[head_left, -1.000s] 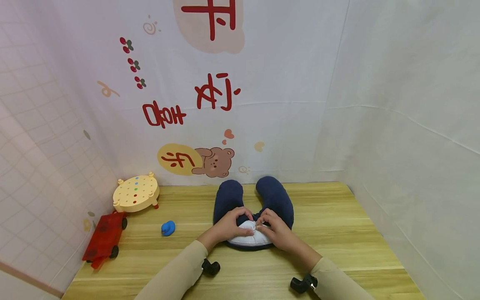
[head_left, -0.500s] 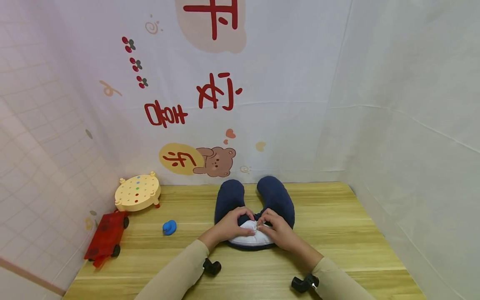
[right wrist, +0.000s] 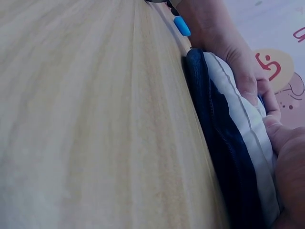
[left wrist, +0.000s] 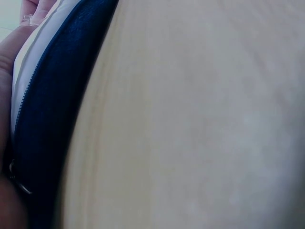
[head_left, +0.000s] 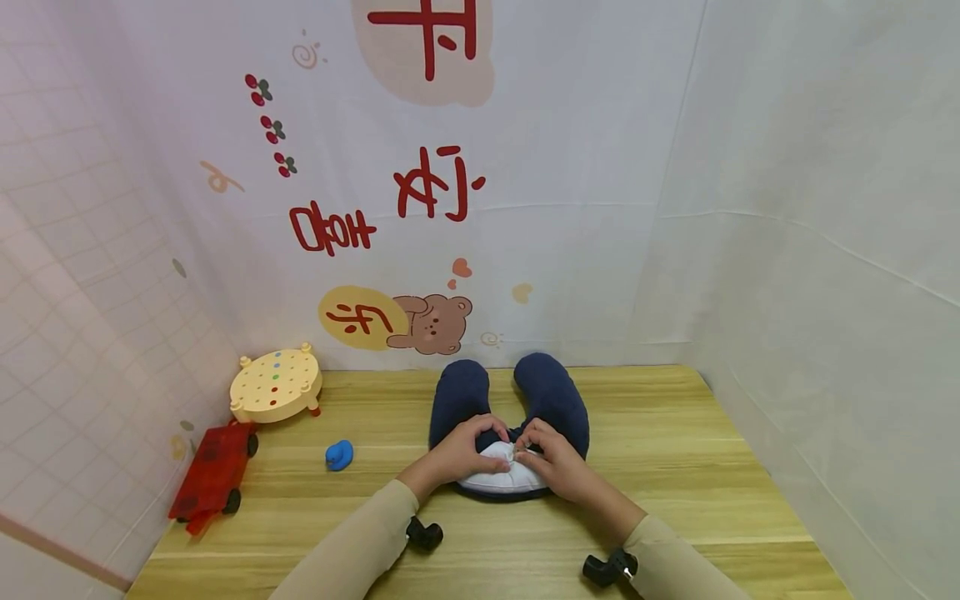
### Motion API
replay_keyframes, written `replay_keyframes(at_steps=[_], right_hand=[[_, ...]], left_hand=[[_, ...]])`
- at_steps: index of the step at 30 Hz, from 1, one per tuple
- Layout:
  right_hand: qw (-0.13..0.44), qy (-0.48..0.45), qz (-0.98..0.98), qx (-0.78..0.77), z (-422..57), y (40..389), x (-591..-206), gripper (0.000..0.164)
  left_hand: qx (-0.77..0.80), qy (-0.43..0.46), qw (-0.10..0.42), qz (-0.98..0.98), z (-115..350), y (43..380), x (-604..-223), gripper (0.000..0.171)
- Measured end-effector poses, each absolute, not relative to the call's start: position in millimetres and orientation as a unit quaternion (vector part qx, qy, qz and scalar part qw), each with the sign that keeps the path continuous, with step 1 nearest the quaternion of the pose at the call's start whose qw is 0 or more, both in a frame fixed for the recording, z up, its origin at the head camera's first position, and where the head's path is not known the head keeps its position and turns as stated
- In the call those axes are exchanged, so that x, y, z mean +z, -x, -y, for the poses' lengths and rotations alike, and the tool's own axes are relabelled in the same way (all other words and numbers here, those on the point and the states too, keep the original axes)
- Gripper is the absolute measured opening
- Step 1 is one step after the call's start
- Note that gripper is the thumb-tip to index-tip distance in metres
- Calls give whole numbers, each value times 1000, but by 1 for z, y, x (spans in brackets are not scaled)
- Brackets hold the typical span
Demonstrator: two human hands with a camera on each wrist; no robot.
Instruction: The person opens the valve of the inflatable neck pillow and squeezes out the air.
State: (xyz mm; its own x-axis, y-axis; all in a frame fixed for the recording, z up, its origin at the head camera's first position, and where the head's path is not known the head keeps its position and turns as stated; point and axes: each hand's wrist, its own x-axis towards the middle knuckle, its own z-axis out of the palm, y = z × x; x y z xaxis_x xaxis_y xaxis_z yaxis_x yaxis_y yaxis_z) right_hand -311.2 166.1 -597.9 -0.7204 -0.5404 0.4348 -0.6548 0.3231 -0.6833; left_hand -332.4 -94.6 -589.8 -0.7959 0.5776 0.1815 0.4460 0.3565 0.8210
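A navy U-shaped neck pillow lies on the table with its two ends pointing away from me. Along its near curve the cover is unzipped, and the white inner bulges out. The open zipper shows in the right wrist view. My left hand grips the white inner from the left, thumb on top and fingers curled over the far side. From the right, my right hand pinches the inner near its middle. A small clear piece shows by the fingers in the left wrist view; its kind is unclear.
Left of the pillow sits a small blue rubber duck. Farther left are a red toy cart with black wheels and a round cream pegboard stand. White printed curtains enclose the wooden table.
Both hands keep their hold on the pillow with no clear movement. The whole head view has shifted slightly since a second ago.
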Motion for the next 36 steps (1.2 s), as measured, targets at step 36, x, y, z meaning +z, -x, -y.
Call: replay_keyframes(at_steps=[36], right_hand=[[76,-355,803,472,-156,287,-567,9]], left_hand=[[470,-310,80,-823,93,333,-590,34]])
